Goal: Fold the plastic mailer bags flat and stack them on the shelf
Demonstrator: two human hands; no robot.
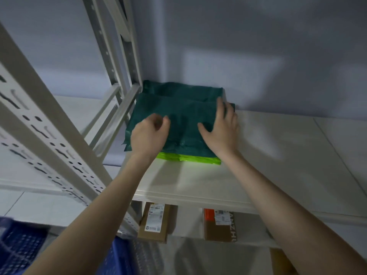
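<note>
Nearest the camera, two bare forearms are seen reaching up from five and seven o'clock toward the middle of the frame. Largest in view is the pale shelf (278, 155), spread from nine to three o'clock, with its perforated upright post (45, 120) slanting across at nine o'clock. On the shelf, pushed toward the back corner at about twelve o'clock from the hands, a stack of dark green mailer bags (178, 108) is laid flat, and a bright green mailer bag (190, 158) is seen beneath it, its front edge showing at six o'clock of the stack. Below the shelf, two cardboard boxes (155, 221) are stored at six o'clock, and a blue crate (17, 247) is glimpsed at eight o'clock.

The left hand (149, 135) is held over the stack's near left part with fingers curled; whether film is pinched cannot be told. The right hand (220, 128) is laid on the stack's right side with fingers spread and straight.

The bags are judged light, thin, soft and slippery, likely to slide or spring open. They are best pressed flat with open palms and taken up by pinching an edge or corner.
</note>
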